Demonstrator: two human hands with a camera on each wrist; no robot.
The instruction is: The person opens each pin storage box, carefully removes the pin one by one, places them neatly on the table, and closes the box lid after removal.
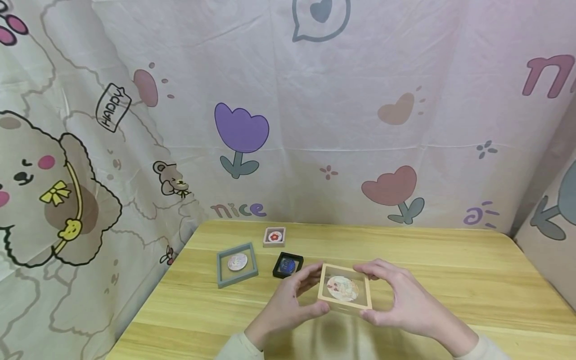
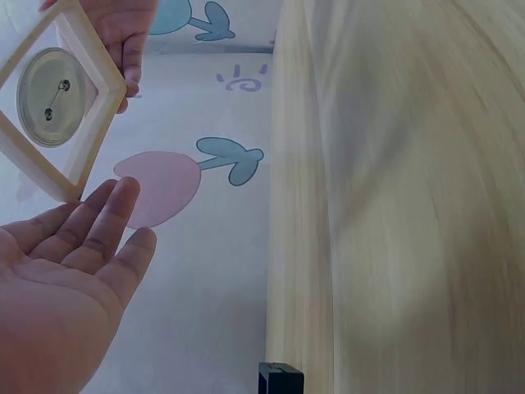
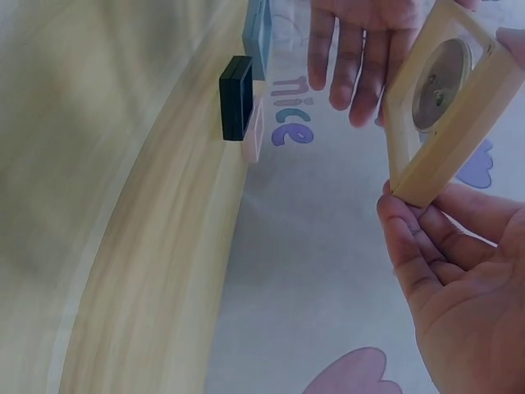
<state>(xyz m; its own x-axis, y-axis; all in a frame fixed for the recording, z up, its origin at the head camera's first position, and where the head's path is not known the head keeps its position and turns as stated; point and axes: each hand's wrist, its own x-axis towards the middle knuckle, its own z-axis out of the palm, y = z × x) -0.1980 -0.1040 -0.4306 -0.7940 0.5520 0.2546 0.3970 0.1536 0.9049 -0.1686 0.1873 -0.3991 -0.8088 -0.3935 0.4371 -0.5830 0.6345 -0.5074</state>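
Note:
Both hands hold a pale yellow square display frame [image 1: 344, 306] above the table, tilted so its clear window faces up. A round pin badge [image 1: 343, 288] with a light picture sits inside it; the left wrist view shows the badge's back [image 2: 51, 97] with its safety pin. My left hand [image 1: 290, 306] holds the frame's left side, thumb at the near corner and fingers behind, those fingers fairly straight. My right hand [image 1: 405, 302] grips the right side, thumb at the near corner and fingertips at the far one.
On the wooden table [image 1: 450, 270], left of the hands, lie a blue-grey frame [image 1: 219, 272] with a pale badge, a black frame [image 1: 275, 272] with a blue badge, and a small pink frame [image 1: 273, 245] with a red flower badge. A printed cloth [image 1: 315, 190] hangs behind.

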